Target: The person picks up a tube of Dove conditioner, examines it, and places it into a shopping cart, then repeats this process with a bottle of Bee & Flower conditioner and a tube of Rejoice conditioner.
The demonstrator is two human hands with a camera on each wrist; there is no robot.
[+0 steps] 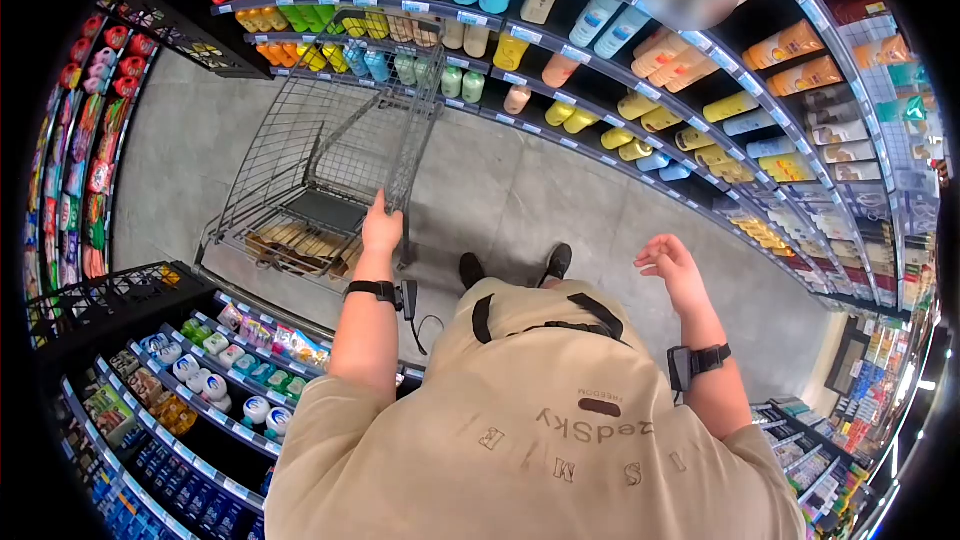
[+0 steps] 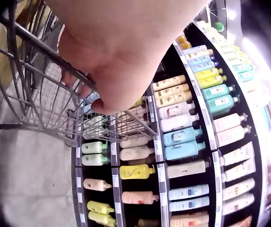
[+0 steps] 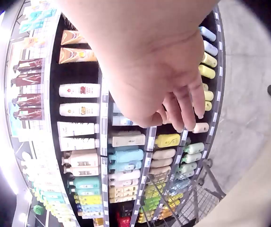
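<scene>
Overhead, a shop aisle: grey concrete floor between shelves packed with bottles (yellow, teal, peach). The left hand grips the handle of a wire shopping cart — fingers curled round the bar — and the cart stands on the floor just ahead, flattened cardboard on its lower tray. The right hand hangs free, fingers loosely bent, holding nothing.
</scene>
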